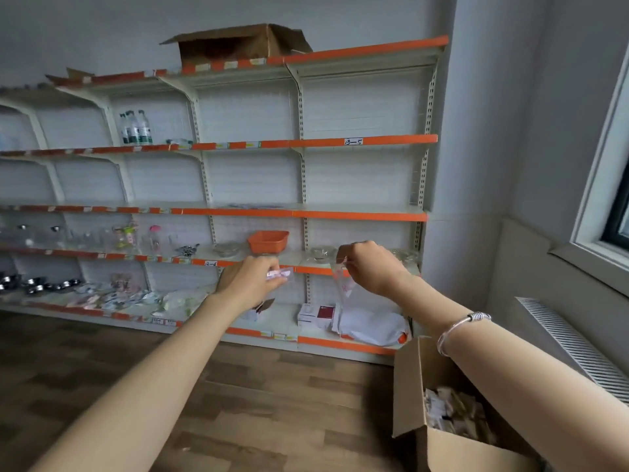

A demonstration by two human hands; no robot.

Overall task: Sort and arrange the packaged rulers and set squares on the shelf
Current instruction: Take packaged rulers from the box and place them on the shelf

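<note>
An orange basket (268, 240) sat between glass bowls (226, 249). Three bottles (135, 128) stood upright higher up to the left. An open cardboard box (410, 390) rested on the wooden floor (272, 410) at lower right, near a white radiator (571, 349) under the window (614, 199).

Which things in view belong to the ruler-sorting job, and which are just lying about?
Job:
left hand, gripping a small packet
right hand, pinching a clear sleeve
open carton of packets on the floor
shelf unit

Lying about:
orange basket
glass bowls
bottles
top cardboard box
radiator
</note>
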